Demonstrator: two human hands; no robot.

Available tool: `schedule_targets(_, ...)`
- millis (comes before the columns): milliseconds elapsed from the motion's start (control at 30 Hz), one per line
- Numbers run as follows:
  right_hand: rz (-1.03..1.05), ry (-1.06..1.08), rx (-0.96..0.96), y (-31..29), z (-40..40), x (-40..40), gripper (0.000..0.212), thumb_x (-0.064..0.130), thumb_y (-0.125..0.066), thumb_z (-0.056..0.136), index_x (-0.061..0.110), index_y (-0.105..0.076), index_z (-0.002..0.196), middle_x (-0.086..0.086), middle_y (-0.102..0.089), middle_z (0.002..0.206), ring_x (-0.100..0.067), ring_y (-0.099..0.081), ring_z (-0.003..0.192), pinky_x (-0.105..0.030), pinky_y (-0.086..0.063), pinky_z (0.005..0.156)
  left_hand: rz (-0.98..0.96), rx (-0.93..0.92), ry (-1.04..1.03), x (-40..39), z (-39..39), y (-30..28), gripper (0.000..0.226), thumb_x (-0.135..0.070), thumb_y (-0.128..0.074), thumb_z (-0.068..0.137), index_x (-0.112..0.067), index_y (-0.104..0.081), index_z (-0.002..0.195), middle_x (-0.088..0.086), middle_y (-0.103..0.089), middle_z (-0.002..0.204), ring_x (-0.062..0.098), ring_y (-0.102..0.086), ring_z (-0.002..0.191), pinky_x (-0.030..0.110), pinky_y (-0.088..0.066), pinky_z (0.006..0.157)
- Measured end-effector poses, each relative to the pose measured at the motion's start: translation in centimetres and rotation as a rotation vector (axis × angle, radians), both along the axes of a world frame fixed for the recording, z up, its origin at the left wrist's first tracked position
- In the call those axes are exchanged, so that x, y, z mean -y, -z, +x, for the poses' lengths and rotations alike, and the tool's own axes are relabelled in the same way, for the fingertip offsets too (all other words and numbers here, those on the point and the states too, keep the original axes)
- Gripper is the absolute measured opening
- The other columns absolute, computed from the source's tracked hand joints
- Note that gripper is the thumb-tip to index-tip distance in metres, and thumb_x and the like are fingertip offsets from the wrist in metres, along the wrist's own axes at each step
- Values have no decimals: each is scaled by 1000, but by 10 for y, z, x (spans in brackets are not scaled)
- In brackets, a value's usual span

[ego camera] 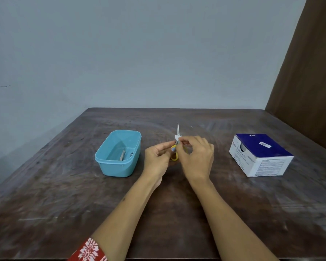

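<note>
Small scissors (177, 129) with yellow handles stand upright over the middle of the table, blades closed and pointing up. My left hand (156, 159) grips the handles from the left. My right hand (196, 157) pinches a small white swab (177, 137) against the base of the blades. The yellow handle loops show partly between the two hands; the rest of the handles is hidden by fingers.
A light blue plastic tub (119, 162) stands left of my hands with a metal tool inside. A blue and white box of alcohol swabs (260, 155) sits at the right. The dark wooden table (64, 194) meets a grey wall; a brown curtain hangs at the far right.
</note>
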State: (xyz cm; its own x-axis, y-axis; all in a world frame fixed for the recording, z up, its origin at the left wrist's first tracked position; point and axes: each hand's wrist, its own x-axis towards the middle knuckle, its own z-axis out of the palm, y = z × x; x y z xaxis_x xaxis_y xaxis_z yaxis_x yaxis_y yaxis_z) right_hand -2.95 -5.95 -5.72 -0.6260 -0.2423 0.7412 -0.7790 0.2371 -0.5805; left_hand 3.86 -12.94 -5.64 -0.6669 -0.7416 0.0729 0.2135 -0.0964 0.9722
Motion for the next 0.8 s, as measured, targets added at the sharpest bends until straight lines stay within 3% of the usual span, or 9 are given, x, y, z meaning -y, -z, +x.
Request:
schedule_targets(167, -63, -52, 18, -1, -2, 1, 16, 6, -66, 82, 15, -74, 93, 1, -72, 94, -18, -62, 88, -32, -39, 83, -47, 30, 33, 0, 0, 1, 20, 1, -61, 85, -6, -69, 101, 3, -73, 81, 12, -70, 71, 30, -60, 64)
schedule_targets(400, -16, -75, 41, 1, 0, 1, 9, 9, -70, 76, 15, -70, 83, 2, -69, 80, -17, -62, 77, -31, -36, 80, -69, -3, -41, 2, 0, 1, 21, 5, -60, 85, -6, -70, 101, 2, -73, 83, 10, -71, 71, 22, -56, 57)
schedule_targets(667, -137, -46, 56, 0, -3, 0, 9, 4, -64, 85, 10, -68, 90, -1, -69, 86, -19, -59, 82, -36, -42, 80, -93, 29, 11, -1, -1, 2, 24, 1, -62, 84, -5, -68, 106, 5, -73, 90, 15, -72, 79, 32, -60, 64)
schedule_targets(800, -82, -91, 66, 2, -3, 2, 9, 5, -63, 84, 11, -65, 90, 1, -67, 84, -19, -59, 81, -38, -42, 80, -92, 15, -51, -1, 0, 1, 22, 1, -62, 84, -7, -69, 104, 5, -73, 94, 15, -71, 84, 33, -60, 71)
